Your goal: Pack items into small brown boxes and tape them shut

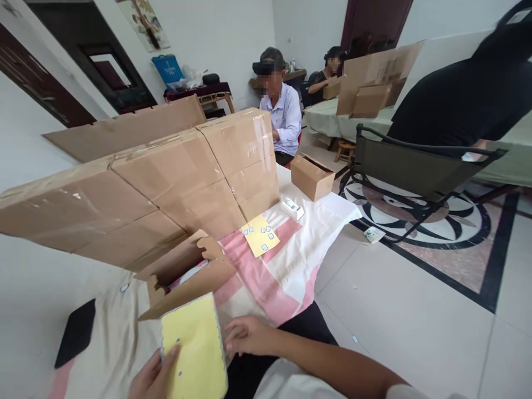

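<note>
My left hand grips a yellow sheet from the left at the bottom of the view; its thumb lies on the sheet. A few small stickers dot the sheet. My right hand rests at the sheet's right edge with its fingers curled toward it, and what they pinch is too small to tell. Just above stands a small open cardboard box with its flaps spread. A second yellow sheet with several white stickers lies farther up the cloth-covered table.
A wall of taped cardboard boxes runs across the table's far side. A black phone lies at the left, a white dispenser and a small open box farther away. Two people sit beyond; a folding chair stands on the right.
</note>
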`<action>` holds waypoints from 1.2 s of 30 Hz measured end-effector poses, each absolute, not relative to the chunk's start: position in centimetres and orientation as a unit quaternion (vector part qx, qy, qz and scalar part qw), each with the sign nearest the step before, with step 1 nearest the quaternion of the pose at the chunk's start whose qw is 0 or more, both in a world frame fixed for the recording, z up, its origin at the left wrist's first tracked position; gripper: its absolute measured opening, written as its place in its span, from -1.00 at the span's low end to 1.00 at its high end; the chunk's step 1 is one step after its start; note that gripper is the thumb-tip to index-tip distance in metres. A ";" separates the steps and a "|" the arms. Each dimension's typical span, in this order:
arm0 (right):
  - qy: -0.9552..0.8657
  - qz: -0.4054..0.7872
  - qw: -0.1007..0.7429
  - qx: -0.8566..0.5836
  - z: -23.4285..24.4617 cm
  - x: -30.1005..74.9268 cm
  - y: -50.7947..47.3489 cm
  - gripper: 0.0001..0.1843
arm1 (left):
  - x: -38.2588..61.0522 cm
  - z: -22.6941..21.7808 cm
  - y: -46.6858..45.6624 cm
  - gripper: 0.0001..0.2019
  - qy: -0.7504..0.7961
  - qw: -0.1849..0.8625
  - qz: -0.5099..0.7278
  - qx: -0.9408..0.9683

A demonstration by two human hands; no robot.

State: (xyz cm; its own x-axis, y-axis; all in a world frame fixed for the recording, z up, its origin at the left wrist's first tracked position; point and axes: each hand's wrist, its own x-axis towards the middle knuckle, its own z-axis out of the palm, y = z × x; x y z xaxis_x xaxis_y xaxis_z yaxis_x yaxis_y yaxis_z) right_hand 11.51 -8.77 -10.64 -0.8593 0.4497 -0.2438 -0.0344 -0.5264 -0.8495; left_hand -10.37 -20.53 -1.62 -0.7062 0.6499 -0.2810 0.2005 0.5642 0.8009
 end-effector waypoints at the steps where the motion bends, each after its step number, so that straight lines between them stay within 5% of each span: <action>1: -0.475 0.841 0.136 -0.221 -10.4 12.5 -8.7 -0.28 | -9.7 -1.7 -19.9 -0.31 0.817 0.325 0.395 0.265; 6: -0.493 0.833 0.173 -0.183 -9.6 16.0 -8.4 -0.30 | -5.1 -2.1 -15.8 -0.32 0.749 0.354 0.422 0.368; 14: -0.486 0.638 0.405 -0.440 -9.6 21.9 0.6 -0.61 | 1.5 -4.7 -5.1 -0.51 0.738 0.230 0.414 0.480; 18: -0.502 0.582 0.413 -0.489 -8.9 23.4 8.9 -0.74 | 3.4 -4.2 2.6 -0.52 0.728 0.148 0.376 0.554; 22: -0.534 0.531 0.394 -0.527 -8.2 22.2 14.4 -0.66 | 4.9 -4.1 10.0 -0.57 0.692 0.114 0.284 0.654; 29: -0.628 0.360 0.431 -0.539 -9.1 23.5 12.7 -0.69 | 5.8 -7.8 15.9 -0.59 0.677 0.089 0.155 0.714; 36: -0.634 0.318 0.434 -0.556 -10.5 23.7 13.5 -0.69 | 6.6 -8.7 18.7 -0.56 0.713 0.044 0.105 0.692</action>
State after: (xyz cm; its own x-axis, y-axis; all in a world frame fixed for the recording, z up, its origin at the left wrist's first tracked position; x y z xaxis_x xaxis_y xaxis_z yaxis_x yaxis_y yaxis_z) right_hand 23.73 13.50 -10.46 -0.0051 0.9805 0.1965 0.4290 0.1796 -0.8853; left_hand 6.58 18.72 -8.75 -0.0377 0.9958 0.0838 0.9774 0.0193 0.2107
